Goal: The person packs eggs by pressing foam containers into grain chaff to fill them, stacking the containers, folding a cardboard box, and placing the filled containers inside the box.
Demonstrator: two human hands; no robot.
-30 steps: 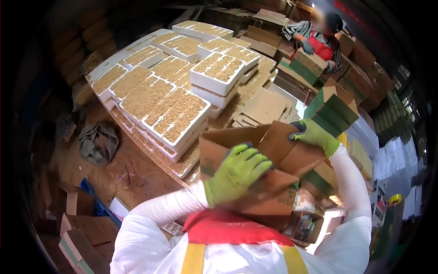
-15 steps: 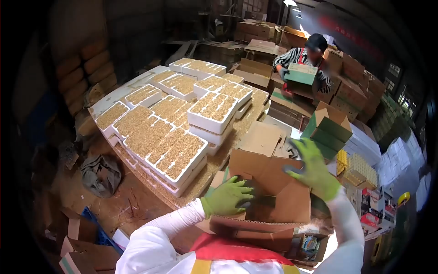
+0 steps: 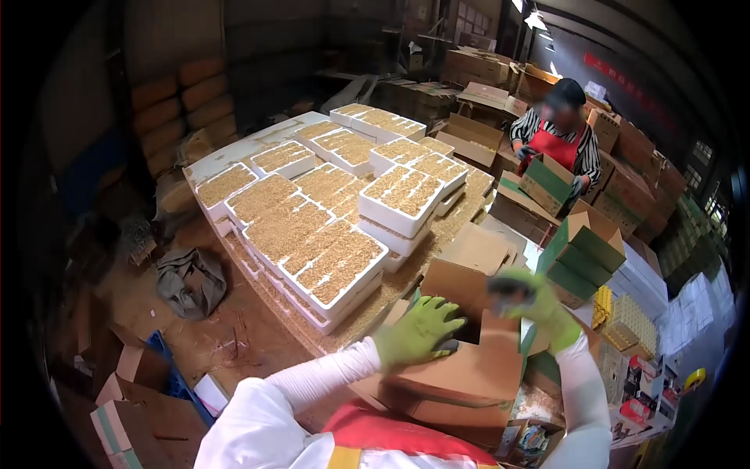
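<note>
A brown cardboard box (image 3: 461, 374) stands directly before me, its near and right flaps folded inward over much of its mouth. The far flap (image 3: 451, 288) is still raised, with a dark gap in front of it. My left hand (image 3: 418, 332), in a green glove with dark fingertips, lies with spread fingers over the box's left side. My right hand (image 3: 543, 309), gloved alike, is above the right side with its fingers curled in. It is smeared by motion, and a dark grey shape at its fingers cannot be made out.
White trays (image 3: 332, 258) of tan grain-like material are stacked on the table at left. A co-worker (image 3: 555, 141) handles a green-and-brown box (image 3: 547, 184). Another open green box (image 3: 582, 250), yellow egg trays (image 3: 625, 320) and a small carton of packets (image 3: 531, 442) are at right.
The near and right flaps have folded inward over the box. My right hand has come in over it, its fingers now curled. The view has shifted, and the co-worker's box has tilted.
</note>
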